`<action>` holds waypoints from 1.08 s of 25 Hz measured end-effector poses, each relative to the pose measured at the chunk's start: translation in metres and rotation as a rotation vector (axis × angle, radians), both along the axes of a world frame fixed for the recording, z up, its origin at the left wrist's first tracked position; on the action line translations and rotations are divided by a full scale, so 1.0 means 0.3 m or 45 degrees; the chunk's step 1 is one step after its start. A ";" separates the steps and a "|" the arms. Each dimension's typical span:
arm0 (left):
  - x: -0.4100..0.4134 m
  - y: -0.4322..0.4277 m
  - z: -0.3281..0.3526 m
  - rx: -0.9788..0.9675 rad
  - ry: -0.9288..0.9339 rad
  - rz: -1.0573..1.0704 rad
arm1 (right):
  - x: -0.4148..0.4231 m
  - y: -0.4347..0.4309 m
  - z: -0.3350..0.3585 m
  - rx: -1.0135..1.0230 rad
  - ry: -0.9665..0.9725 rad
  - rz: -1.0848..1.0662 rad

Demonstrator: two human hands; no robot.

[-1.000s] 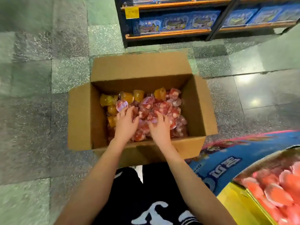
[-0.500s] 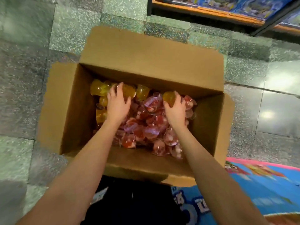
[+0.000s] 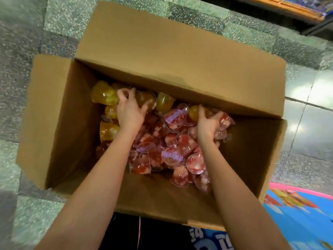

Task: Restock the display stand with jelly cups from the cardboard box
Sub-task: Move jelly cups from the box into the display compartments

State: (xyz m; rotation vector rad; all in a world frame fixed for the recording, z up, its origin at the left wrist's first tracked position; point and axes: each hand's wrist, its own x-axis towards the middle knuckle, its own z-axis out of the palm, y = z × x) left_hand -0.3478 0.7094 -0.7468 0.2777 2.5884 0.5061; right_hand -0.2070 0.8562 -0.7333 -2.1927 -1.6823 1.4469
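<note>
Floor (image 3: 21,42): grey-green speckled tiles, under everything.

Cardboard box (image 3: 180,56): open on the floor with its flaps spread. Its walls surround both grips, and the far flap rises just beyond the fingertips.

Display stand (image 3: 297,213): blue print with a pink rim. It is outside the box, right of the right grip and nearer the person. Only a corner is in view.

Jelly cups (image 3: 171,152): a loose heap on the box bottom. Red ones lie beneath and between the two grips, yellow ones around the left grip.

Left grip (image 3: 129,112): inside the box, fingers and thumb curled round an orange cup (image 3: 146,99) by the far wall.

Right grip (image 3: 207,123): inside the box, fingers curled over a yellow cup (image 3: 193,111). The thumb touches a red cup (image 3: 225,120) just to its right.
</note>
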 end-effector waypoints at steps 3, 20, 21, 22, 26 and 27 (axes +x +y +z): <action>0.011 0.003 -0.006 0.029 0.014 0.069 | 0.041 -0.023 0.013 0.130 0.176 0.005; 0.021 0.096 0.016 0.491 -0.515 0.395 | -0.097 -0.011 -0.065 -0.409 0.367 0.514; 0.023 0.101 0.007 0.493 -0.519 0.422 | -0.094 -0.017 -0.067 -0.389 0.377 0.514; 0.018 0.109 0.002 0.475 -0.534 0.430 | -0.089 -0.027 -0.074 -0.377 0.394 0.504; -0.002 0.141 -0.036 0.417 -0.651 0.350 | -0.073 -0.057 -0.087 -0.395 0.477 0.540; -0.001 0.143 -0.051 0.393 -0.643 0.314 | -0.077 -0.058 -0.088 -0.413 0.487 0.542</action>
